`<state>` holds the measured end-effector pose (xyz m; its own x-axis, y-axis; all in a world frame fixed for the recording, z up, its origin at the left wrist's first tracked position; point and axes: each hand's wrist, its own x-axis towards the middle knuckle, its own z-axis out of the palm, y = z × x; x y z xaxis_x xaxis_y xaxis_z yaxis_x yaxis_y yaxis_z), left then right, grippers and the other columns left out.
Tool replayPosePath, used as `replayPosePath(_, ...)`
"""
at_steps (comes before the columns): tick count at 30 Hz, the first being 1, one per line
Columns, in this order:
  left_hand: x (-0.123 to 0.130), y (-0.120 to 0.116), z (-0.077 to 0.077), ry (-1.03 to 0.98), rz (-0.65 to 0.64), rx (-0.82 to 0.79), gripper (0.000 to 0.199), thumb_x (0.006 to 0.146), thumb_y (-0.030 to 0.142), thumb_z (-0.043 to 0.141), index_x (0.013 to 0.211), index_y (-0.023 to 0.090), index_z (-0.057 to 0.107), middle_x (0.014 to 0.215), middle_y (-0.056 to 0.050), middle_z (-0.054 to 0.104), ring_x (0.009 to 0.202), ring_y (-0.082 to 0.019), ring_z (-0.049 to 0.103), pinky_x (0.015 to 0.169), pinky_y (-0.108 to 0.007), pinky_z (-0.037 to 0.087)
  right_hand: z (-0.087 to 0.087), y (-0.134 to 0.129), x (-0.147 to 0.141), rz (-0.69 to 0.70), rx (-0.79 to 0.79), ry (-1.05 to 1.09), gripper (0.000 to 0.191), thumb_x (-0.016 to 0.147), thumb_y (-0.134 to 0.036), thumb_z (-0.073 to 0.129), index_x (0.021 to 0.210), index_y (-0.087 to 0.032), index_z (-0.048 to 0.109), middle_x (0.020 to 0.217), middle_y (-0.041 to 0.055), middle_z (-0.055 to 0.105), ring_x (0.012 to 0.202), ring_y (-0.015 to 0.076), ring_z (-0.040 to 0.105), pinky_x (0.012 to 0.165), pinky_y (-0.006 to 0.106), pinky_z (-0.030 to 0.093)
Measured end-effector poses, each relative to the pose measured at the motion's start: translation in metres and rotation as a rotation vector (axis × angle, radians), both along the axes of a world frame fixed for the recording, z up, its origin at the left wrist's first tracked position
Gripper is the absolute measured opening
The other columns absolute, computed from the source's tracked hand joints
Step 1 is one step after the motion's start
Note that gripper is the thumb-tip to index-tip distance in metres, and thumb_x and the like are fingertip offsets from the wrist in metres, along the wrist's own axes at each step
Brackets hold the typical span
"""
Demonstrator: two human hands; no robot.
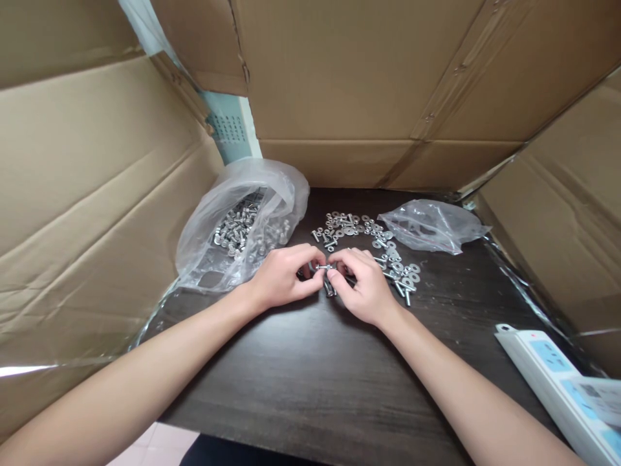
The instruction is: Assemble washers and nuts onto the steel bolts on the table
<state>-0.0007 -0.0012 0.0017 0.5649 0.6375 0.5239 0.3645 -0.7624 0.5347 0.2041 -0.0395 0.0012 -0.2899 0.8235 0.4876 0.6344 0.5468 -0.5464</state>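
Note:
Between the fingertips of both hands lies a small silver bolt [322,266], roughly level. My left hand [290,275] pinches its left end with thumb and fingers. At its right end my right hand [359,279] is closed on it too; whether a nut or washer sits there is too small to tell. Just under the fingers a few more bolts [330,289] rest on the dark table [301,375]. Behind and to the right of my right hand are loose washers [411,275], nuts and bolts in a scattered group.
At the left stands an open clear plastic bag [198,249] with many bolt assemblies [237,226] in it. A flattened plastic bag [431,223] lies at the back right. Cardboard walls [349,77] enclose the table. A white power strip [538,369] sits at the right front.

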Motion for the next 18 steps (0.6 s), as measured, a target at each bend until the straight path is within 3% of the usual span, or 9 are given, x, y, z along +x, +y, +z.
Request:
replayPosePath(3,0.0000,0.0006,-0.0004,-0.004,0.007,-0.008,0.009,0.089,0.021,0.063,0.096,0.017,0.066,0.087,0.001,0.070,0.065,-0.009,0.065,0.066,-0.022,0.049,0.0010,-0.0008,-0.0003,0.003,0.003,0.012,0.009,0.091,-0.024,0.059,0.097,-0.018,0.062,0.073,-0.0018,0.056,0.071,0.0164,0.052,0.073,0.034,0.034)
replayPosePath(7,0.0000,0.0006,-0.0005,-0.012,0.004,-0.011,0.009,0.089,0.021,0.063,0.097,0.017,0.066,0.088,0.001,0.069,0.065,-0.008,0.065,0.066,-0.022,0.049,0.0024,-0.0009,-0.0007,0.012,-0.016,-0.009,0.006,0.090,-0.023,0.058,0.091,-0.019,0.061,0.073,-0.0008,0.056,0.072,0.0171,0.052,0.074,0.035,0.033)
replayPosePath(18,-0.0003,-0.0003,0.0006,-0.011,-0.003,0.005,0.008,0.089,0.022,0.064,0.096,0.017,0.066,0.087,0.001,0.069,0.064,-0.008,0.065,0.064,-0.020,0.049,0.0007,0.0005,-0.0008,0.007,-0.002,-0.026,0.014,0.095,-0.025,0.057,0.084,-0.018,0.063,0.071,-0.0001,0.057,0.070,0.0165,0.049,0.072,0.035,0.032)
